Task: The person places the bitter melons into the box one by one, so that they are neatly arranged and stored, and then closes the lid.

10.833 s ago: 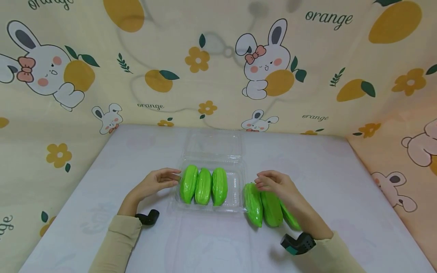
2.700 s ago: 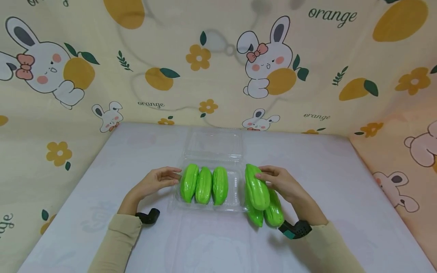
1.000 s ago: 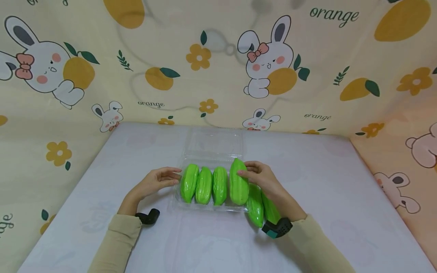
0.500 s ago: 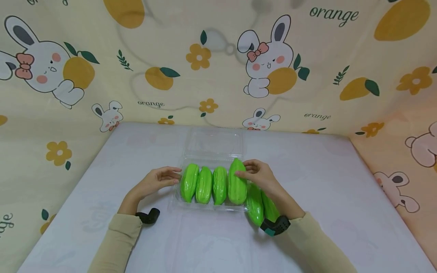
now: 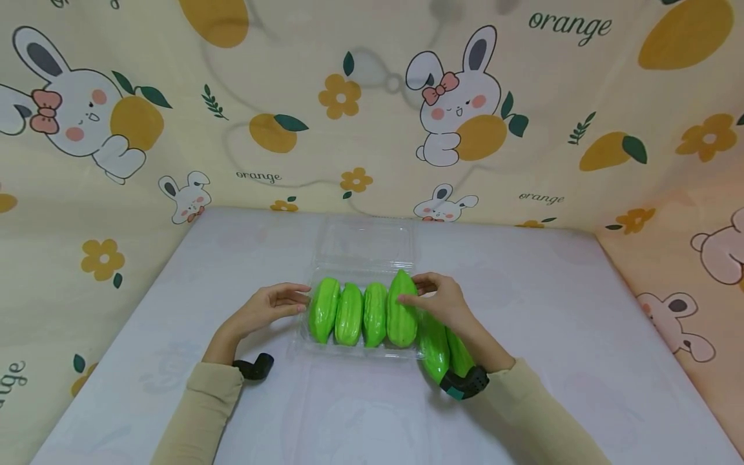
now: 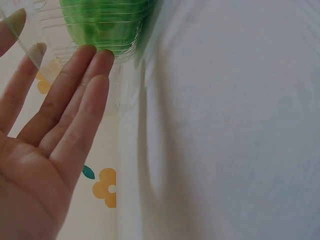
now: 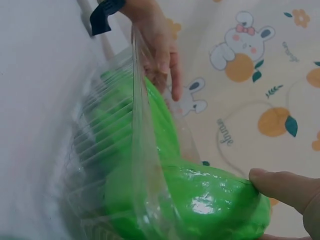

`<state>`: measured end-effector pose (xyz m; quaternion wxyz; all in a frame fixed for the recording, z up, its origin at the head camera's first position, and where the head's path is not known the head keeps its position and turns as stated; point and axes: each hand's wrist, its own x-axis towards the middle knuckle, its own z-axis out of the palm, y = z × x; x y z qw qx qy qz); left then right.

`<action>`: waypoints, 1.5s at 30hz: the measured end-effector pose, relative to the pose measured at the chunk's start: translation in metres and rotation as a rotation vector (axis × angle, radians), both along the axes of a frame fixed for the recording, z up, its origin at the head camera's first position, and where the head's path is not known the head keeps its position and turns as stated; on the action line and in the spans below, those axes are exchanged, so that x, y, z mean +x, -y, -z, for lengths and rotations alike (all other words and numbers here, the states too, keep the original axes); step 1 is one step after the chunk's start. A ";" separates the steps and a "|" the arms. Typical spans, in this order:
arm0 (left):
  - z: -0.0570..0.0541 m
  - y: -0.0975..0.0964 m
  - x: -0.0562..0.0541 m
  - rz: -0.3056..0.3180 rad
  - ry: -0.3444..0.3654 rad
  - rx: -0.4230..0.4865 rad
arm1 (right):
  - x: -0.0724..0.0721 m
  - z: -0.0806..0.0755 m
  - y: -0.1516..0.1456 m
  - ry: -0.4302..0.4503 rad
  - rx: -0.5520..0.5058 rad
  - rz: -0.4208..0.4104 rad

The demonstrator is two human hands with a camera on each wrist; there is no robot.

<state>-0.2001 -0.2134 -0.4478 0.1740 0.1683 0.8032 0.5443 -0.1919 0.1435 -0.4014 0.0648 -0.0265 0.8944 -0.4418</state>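
An open clear plastic clamshell box (image 5: 360,352) stands mid-table, with glossy green elongated, ribbed gourd-like fruits (image 5: 323,311) side by side in it. My right hand (image 5: 444,300) pinches another green gourd (image 5: 401,316) between thumb and fingers at the box's right end; in the right wrist view that gourd (image 7: 210,205) tilts up over the box wall. My left hand (image 5: 270,309) has its fingers extended at the box's left side; in the left wrist view the fingertips (image 6: 102,57) reach the ridged wall, and contact is likely but partly unclear.
Two more green gourds (image 5: 434,345) lie on the table right of the box, partly under my right forearm. The clear lid (image 5: 365,240) lies folded back behind the box. A printed cloth (image 5: 372,116) hangs behind the white table (image 5: 244,245).
My right hand has picked up a gourd from the right-hand pile and carried it left into the box's right end, shifting slightly left in the last second. The left hand has stayed put.
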 end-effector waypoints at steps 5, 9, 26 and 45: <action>0.000 0.000 0.000 0.010 -0.009 0.002 | 0.002 0.002 0.001 -0.061 0.018 0.006; 0.001 0.000 0.000 0.013 -0.013 -0.005 | 0.003 0.003 0.003 -0.106 0.036 0.001; -0.001 -0.001 0.000 0.016 -0.008 -0.003 | 0.009 0.007 -0.001 -0.164 0.026 -0.062; -0.001 0.000 0.000 0.002 -0.027 -0.016 | 0.023 0.017 -0.003 -0.264 -0.040 -0.037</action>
